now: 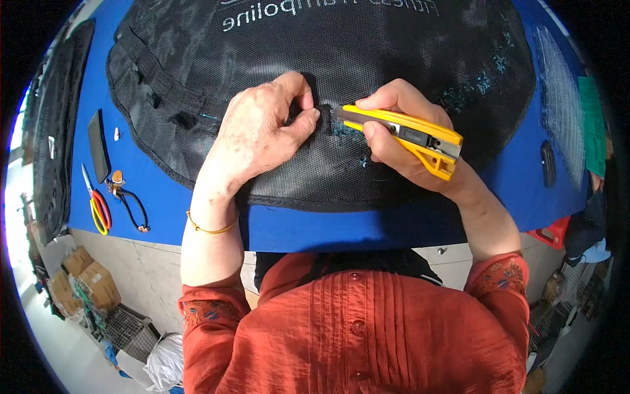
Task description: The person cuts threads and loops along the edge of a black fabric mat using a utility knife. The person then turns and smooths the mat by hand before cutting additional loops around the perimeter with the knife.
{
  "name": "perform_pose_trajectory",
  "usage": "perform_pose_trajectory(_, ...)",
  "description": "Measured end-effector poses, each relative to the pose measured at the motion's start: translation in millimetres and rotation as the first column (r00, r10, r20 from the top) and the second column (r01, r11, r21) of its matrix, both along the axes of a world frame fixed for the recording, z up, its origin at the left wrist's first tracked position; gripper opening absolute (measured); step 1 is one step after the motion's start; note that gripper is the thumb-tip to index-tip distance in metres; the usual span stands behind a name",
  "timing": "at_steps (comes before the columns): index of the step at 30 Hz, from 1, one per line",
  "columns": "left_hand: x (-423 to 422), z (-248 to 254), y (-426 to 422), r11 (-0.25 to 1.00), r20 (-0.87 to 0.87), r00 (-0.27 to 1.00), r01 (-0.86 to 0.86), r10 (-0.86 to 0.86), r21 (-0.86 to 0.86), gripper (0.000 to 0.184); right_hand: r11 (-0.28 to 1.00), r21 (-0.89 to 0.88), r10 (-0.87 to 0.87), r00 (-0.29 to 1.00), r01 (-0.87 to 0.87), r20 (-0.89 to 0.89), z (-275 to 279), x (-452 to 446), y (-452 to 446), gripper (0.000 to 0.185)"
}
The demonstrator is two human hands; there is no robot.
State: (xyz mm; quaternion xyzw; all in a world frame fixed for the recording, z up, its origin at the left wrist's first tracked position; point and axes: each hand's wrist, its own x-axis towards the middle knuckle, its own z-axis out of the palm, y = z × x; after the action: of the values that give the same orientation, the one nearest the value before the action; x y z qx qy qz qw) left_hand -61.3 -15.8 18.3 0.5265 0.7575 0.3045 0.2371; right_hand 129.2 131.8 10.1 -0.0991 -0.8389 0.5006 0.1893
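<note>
One yellow cutter was clasped in the right hand, its blade pointing left over the black mesh mat on the blue bench. The left hand was pinched just beside the tip, around what I could not tell. A slip could have cut its fingertips; pressing too deep could have slit the mesh.

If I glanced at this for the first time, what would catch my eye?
Probably the bright yellow cutter, held in the right hand over black mesh printed with pale lettering. Next, the red blouse filling the bottom middle, below the blue table. Smaller but vivid are the bluish bits scattered on the mesh, mostly right of centre.
</note>
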Motion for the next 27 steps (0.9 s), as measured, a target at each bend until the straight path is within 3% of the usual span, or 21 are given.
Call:
perform_pose_trajectory(4,0.1,0.2,-0.4,1.0,-0.003,1.0,-0.005,0.005,0.005,0.016,0.999,0.052,0.005,0.999,-0.003,-0.038,0.7,-1.3,0.1,0.015)
perform_pose_trajectory(6,0.2,0.8,-0.3,1.0,-0.001,1.0,-0.007,0.007,-0.006,0.016,0.997,-0.075,0.024,1.0,-0.022,0.021,0.8,-0.5,1.9,0.013)
perform_pose_trajectory(8,-0.1,0.4,0.0,1.0,-0.001,1.0,-0.009,0.009,-0.015,0.016,0.999,-0.04,0.021,1.0,-0.021,0.006,3.3,-0.9,1.4,0.012)
perform_pose_trajectory(14,-1.3,-7.2,0.3,0.994,-0.053,0.999,0.016,-0.01,0.111,0.014,0.998,-0.039,0.054,0.998,-0.054,0.019,6.1,2.0,5.0,0.011)
perform_pose_trajectory(17,-1.2,-3.8,0.0,0.995,-0.043,0.999,0.014,-0.01,0.102,0.013,0.996,-0.055,0.077,0.996,-0.076,0.035,7.7,2.4,6.0,0.011)
perform_pose_trajectory(19,-0.4,0.9,-0.3,1.0,0.004,1.0,-0.009,0.009,-0.027,0.017,0.996,-0.05,0.075,0.997,-0.074,0.035,7.6,3.5,6.0,0.011)
perform_pose_trajectory(22,0.7,4.5,-1.2,0.998,0.03,0.999,-0.021,0.023,-0.065,0.017,0.991,-0.128,0.055,0.995,-0.044,0.081,6.4,4.3,5.0,0.011)
perform_pose_trajectory(27,-0.8,3.2,-1.6,0.999,0.023,1.0,-0.001,0.002,-0.042,0.019,0.992,-0.118,0.064,0.994,-0.054,0.09,5.9,4.2,6.8,0.011)
